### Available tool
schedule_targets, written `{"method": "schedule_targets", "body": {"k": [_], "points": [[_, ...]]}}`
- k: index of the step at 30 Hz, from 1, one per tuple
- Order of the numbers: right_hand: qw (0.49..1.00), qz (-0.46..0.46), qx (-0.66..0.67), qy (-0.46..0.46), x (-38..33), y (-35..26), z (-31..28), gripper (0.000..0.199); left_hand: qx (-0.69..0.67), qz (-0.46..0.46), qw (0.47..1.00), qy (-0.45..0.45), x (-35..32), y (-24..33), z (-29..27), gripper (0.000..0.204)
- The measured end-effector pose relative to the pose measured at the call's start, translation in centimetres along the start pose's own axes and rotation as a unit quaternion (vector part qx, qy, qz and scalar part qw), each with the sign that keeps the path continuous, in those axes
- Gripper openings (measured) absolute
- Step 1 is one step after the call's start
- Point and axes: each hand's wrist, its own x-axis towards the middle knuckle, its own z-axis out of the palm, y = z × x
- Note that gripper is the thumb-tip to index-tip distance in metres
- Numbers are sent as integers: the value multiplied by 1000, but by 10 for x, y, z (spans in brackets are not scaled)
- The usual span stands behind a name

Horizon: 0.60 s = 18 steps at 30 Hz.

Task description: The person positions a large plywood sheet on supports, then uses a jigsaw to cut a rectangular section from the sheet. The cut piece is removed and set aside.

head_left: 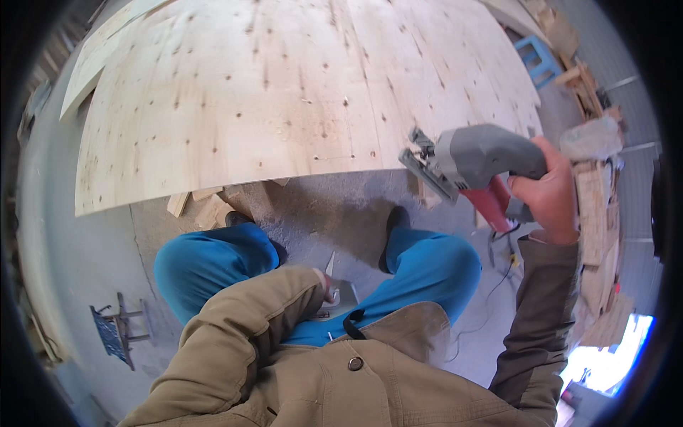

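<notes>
My right hand (551, 188) is wrapped round the handle of a grey and red jigsaw (484, 153), held up off the near right edge of a large plywood sheet (284, 92). The saw's metal base plate (430, 174) is tilted and faces left, toward the sheet. Low between my knees is my left hand (330, 290), mostly covered by its sleeve. Its visible fingers look curled; what they hold is unclear. A pale pointed sliver (331, 263) sticks up beside them, and a flat greyish piece (346, 295) lies just to the right.
Wood offcuts (210, 206) lie on the concrete floor under the sheet's near edge. A small folding stool (121, 331) stands at left. A blue plastic stool (537, 60) is at the far right, near stacked boards (596, 228). A cord (491, 292) trails across the floor.
</notes>
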Motion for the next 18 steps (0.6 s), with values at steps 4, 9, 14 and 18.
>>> {"method": "schedule_targets", "body": {"k": [4,9,14,18], "points": [[996,-65,-58,-4,-6,-22,10,21,-49,-16,980,193,-104,51,-66,67],[999,-26,12,-29,-3,-30,30,20,-98,90,955,266,-244,75,-58,64],[999,22,-7,-47,6,-29,41,23,-86,73,967,228,-281,60,-71,64],[997,54,-6,-46,14,-26,49,28,-79,104,962,240,-273,53,-87,64]]}}
